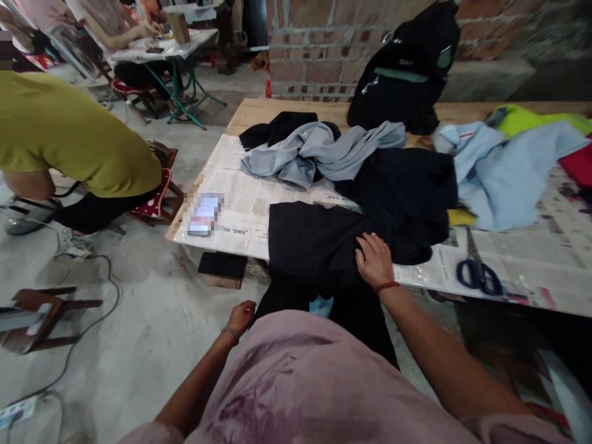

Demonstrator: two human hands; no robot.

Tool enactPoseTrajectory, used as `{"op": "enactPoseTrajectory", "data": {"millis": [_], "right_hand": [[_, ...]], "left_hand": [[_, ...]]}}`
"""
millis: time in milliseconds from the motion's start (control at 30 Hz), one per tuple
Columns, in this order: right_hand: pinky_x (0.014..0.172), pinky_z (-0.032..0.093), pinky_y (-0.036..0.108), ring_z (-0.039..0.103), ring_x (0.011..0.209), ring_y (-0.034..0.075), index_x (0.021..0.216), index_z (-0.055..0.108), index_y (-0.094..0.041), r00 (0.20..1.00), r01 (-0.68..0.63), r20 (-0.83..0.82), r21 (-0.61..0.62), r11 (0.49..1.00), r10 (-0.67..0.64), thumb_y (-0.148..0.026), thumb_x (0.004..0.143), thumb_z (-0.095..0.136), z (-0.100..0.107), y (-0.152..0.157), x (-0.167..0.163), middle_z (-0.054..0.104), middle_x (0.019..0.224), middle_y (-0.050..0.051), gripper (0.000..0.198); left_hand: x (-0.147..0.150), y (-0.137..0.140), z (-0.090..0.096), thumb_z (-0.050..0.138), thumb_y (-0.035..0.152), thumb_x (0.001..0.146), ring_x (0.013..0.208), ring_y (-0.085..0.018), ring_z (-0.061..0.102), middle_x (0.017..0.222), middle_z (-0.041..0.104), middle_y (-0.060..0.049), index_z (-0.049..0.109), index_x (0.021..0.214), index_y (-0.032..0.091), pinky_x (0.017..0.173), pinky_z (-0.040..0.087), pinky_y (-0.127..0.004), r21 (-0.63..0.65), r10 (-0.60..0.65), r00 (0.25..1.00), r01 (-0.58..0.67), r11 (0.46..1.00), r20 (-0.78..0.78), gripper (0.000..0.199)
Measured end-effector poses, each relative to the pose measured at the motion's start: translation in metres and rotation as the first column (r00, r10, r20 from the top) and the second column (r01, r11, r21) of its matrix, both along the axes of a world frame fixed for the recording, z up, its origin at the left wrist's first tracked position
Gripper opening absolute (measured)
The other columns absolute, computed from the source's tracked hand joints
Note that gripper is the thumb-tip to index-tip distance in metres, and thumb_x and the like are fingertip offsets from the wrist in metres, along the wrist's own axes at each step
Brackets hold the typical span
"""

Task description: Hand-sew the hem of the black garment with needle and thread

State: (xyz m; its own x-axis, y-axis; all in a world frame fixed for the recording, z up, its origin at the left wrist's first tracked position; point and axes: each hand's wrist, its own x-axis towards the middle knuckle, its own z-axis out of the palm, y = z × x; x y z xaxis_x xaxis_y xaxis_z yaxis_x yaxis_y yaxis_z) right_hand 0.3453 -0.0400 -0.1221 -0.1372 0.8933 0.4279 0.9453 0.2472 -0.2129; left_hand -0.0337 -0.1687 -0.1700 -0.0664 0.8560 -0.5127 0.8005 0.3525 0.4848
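Observation:
My right hand, with a reddish bead bracelet at the wrist, lies palm down on a piece of black cloth, fingers stretched out. That cloth covers the near edge of the table and hangs toward my lap. Beside my left thigh, away from the table, is my left hand, its fingers curled closed; what they hold, if anything, is hidden. A dark navy garment lies crumpled just beyond my right hand. Behind it is a twisted grey garment. Dark-handled scissors rest on the table to the right.
Newspaper under clear plastic covers the table. A lit phone lies at its left corner, a dark phone below the edge. Light blue cloth and a black backpack are farther back. A person in yellow sits left.

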Motion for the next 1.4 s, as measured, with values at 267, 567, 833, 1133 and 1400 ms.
{"op": "enactPoseTrajectory", "data": {"millis": [267,567,833,1133,1400], "right_hand": [[0.084,0.044,0.036,0.055,0.092,0.018,0.092,0.061,-0.019,0.911,0.092,-0.408,0.070,0.993,-0.056,-0.025,0.082,0.036,0.033,-0.003,0.015,0.062,0.093,0.007,0.027],[0.067,0.047,0.033,0.058,0.068,0.017,0.115,0.046,-0.012,0.771,0.378,-0.466,-0.212,0.901,-0.433,-0.033,0.074,0.047,0.054,0.026,0.064,0.060,0.095,0.011,0.046],[0.072,0.043,0.030,0.058,0.074,0.018,0.089,0.061,-0.016,0.677,0.302,-0.518,-0.453,0.839,-0.523,-0.015,0.062,0.058,0.095,0.083,0.061,0.062,0.074,0.004,0.027],[0.064,0.045,0.023,0.054,0.069,0.007,0.120,0.035,-0.015,0.324,0.267,-0.898,-0.217,0.939,-0.299,-0.015,0.079,0.039,0.170,0.149,0.072,0.055,0.106,0.010,0.041],[0.079,0.042,0.033,0.055,0.083,0.017,0.090,0.059,-0.017,0.741,0.173,-0.630,-0.153,0.973,-0.231,-0.024,0.071,0.051,0.119,0.073,0.062,0.061,0.091,0.006,0.022]], "left_hand": [[0.024,0.077,0.085,0.043,0.033,0.079,0.090,-0.017,0.056,0.103,0.057,-0.006,0.055,0.102,0.018,0.081,0.047,-0.030,0.529,-0.006,0.960,-0.150,0.835,0.281,0.030],[0.081,0.119,0.090,0.055,0.024,0.070,0.115,-0.025,0.040,0.125,0.042,-0.013,0.036,0.125,0.015,0.092,0.039,-0.040,0.597,-0.096,0.967,-0.066,0.799,0.235,0.058],[0.049,0.175,0.156,0.054,0.006,0.063,0.044,-0.003,0.048,0.107,0.056,-0.006,0.050,0.108,0.023,0.030,0.029,-0.013,0.143,0.210,0.592,-0.493,0.858,0.778,0.048],[0.044,0.266,0.199,0.046,0.005,0.071,0.079,-0.009,0.057,0.095,0.053,-0.003,0.045,0.103,0.023,0.066,0.050,-0.023,0.003,0.182,0.187,-0.707,0.707,0.965,0.036],[0.074,0.198,0.123,0.049,0.034,0.076,0.099,-0.020,0.051,0.123,0.042,-0.010,0.051,0.108,0.020,0.079,0.047,-0.034,0.648,-0.171,0.892,-0.161,0.744,0.418,0.035]]}}
